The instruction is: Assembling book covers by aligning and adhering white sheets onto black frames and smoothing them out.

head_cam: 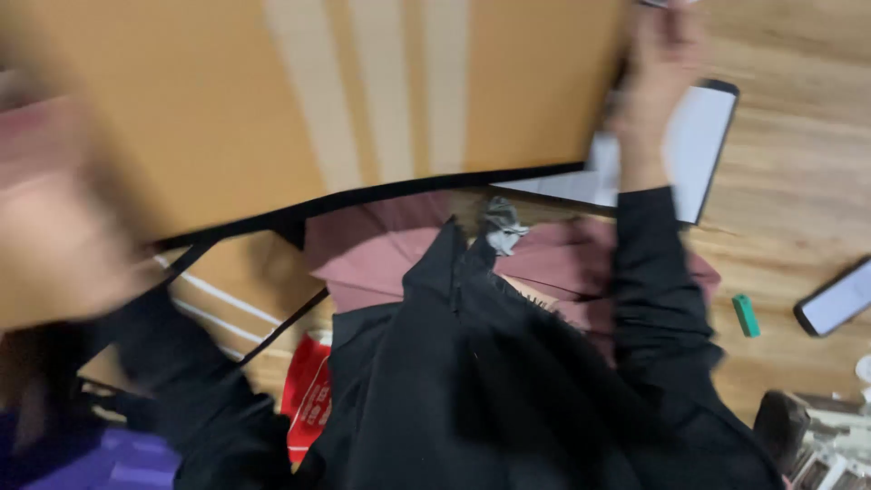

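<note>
Both hands are lifting the box [272, 118]: right hand [658, 63] gripping its far edge, left hand [54, 245] blurred, grip unclear. Next: steady support.

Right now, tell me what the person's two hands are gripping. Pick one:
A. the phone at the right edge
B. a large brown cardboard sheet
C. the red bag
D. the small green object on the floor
B: the right hand grips the far edge of the large brown cardboard sheet, and the blurred left hand is at its near side; the small green object and the phone lie untouched on the wooden floor.
</note>
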